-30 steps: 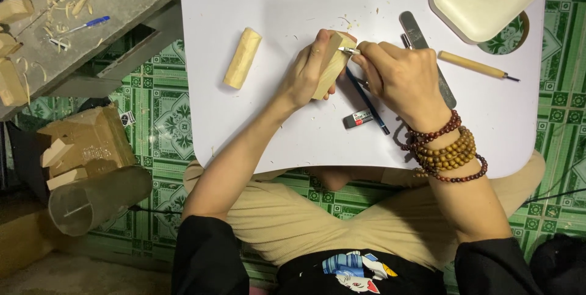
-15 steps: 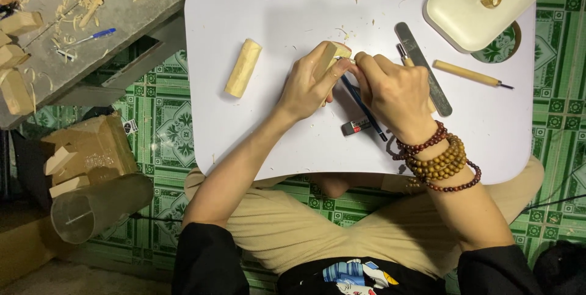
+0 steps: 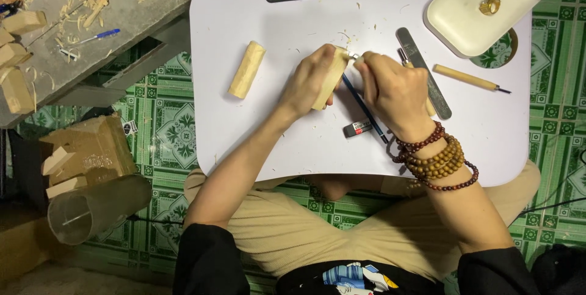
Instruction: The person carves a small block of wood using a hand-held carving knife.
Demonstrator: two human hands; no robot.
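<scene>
A white lap table [image 3: 262, 136] sits over the person's crossed legs, and on it the left hand [image 3: 308, 81] wraps a pale wooden block [image 3: 330, 78], fingers closed around its lower part so that only the top end and one side show. The right hand [image 3: 390, 87] is curled shut about a small carving tool whose tip meets the block's upper end; the blade itself is too small to make out. To carve well here, the holding hand should probably keep the block braced against the table and its fingers behind the cutting edge, with short, shallow strokes pushed from the thumb. The block lies inside the left grip and touches the right hand's knuckles. A second wooden block [image 3: 247, 69] rests well apart to the left; a blue pencil [image 3: 365, 109] and an eraser [image 3: 358, 128] lie just below the hands.
</scene>
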